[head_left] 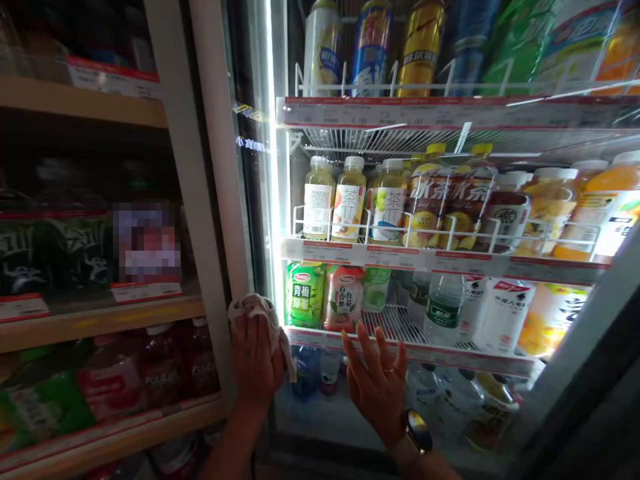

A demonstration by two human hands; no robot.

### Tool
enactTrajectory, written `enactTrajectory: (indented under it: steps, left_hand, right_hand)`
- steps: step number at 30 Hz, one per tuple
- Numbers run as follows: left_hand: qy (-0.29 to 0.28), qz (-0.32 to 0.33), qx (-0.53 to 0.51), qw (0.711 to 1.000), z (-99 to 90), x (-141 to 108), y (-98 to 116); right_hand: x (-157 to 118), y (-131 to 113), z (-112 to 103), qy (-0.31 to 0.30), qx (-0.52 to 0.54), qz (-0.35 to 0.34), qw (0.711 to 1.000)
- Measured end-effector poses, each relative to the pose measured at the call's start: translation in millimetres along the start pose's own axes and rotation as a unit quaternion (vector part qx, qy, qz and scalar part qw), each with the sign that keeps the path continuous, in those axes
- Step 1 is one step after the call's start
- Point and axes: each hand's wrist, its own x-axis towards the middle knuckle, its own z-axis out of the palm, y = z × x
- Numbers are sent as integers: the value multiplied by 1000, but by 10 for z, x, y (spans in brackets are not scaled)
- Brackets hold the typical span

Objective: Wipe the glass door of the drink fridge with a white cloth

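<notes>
Presently, I see the left hand (257,363) holding a bunched cloth (257,307), which lies beneath its fingers and pokes out on their far and right sides, by the left edge of the cooler (273,200); rightward, the right hand (376,387) spreads wide, nearer than a red bottle (344,298).

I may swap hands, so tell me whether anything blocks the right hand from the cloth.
Only the left hand does, in part: its fingers cover the cloth's front. The edge facing the right hand hangs uncovered, with nothing visible in between.
</notes>
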Motion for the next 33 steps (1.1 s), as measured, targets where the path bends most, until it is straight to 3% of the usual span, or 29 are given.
enactTrajectory:
  steps: [4,9,14,20,28,30,33]
  left_hand:
    - [4,-62,-21,998,53,-156,305]
    - [-5,22,-55,998,171,-546,804]
    - [-7,60,-58,996,242,-857,965]
    - [-45,95,-63,992,192,-830,815]
    - [-35,67,39,996,32,-549,50]
    - [-21,49,43,998,37,-562,0]
    - [-17,-15,37,999,84,-653,109]
  right_hand:
    - [2,-7,11,1,-1,4,1000]
    - [7,-2,28,15,-9,3,1000]
    - [17,4,32,25,1,2,1000]
    - [10,17,34,23,-10,-3,1000]
    - [-11,0,0,-3,-3,7,1000]
    - [-20,-7,9,-6,-2,9,1000]
    - [-14,-13,18,0,-2,9,1000]
